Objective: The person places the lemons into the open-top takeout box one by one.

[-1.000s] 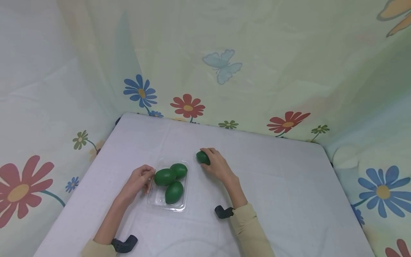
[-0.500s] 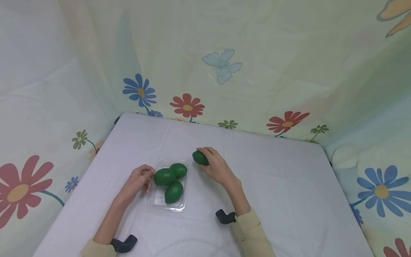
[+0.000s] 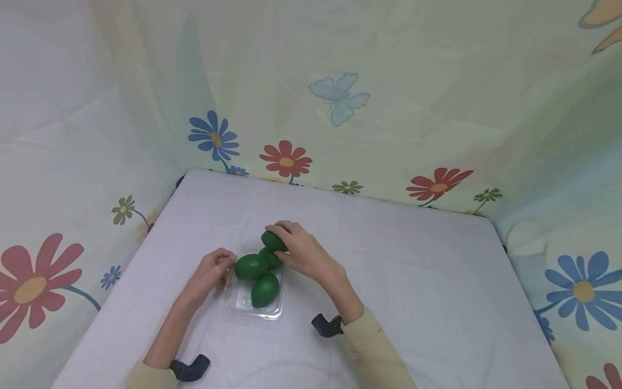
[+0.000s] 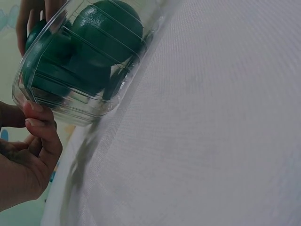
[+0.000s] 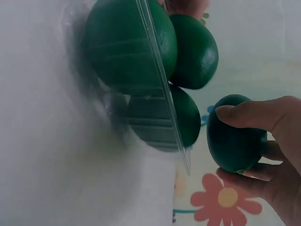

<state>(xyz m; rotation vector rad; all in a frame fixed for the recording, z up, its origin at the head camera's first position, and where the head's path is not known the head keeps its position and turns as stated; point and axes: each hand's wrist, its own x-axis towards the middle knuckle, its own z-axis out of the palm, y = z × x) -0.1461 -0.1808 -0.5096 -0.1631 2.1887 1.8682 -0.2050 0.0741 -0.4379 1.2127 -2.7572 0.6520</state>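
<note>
My right hand [image 3: 305,249] grips a green lime [image 3: 274,241] between thumb and fingers, held above the far end of a clear plastic container [image 3: 239,303]. In the right wrist view this lime [image 5: 237,141] is apart from the others. Three more limes lie in the container: one at the left [image 3: 250,267], one nearer me [image 3: 265,290], and one at the far right [image 3: 275,261], partly hidden by my right hand and its lime. My left hand [image 3: 210,272] pinches the container's left rim; its curled fingertips [image 4: 35,123] show at the edge in the left wrist view.
A white cloth covers the table [image 3: 427,292] under the container. Behind it hangs a pale curtain [image 3: 408,97] printed with flowers and a butterfly. Each wrist bears a dark camera mount, such as the right one [image 3: 326,326].
My right hand has lifted the lime off the table and carried it left, over the container. The left hand and the container stay in place.
</note>
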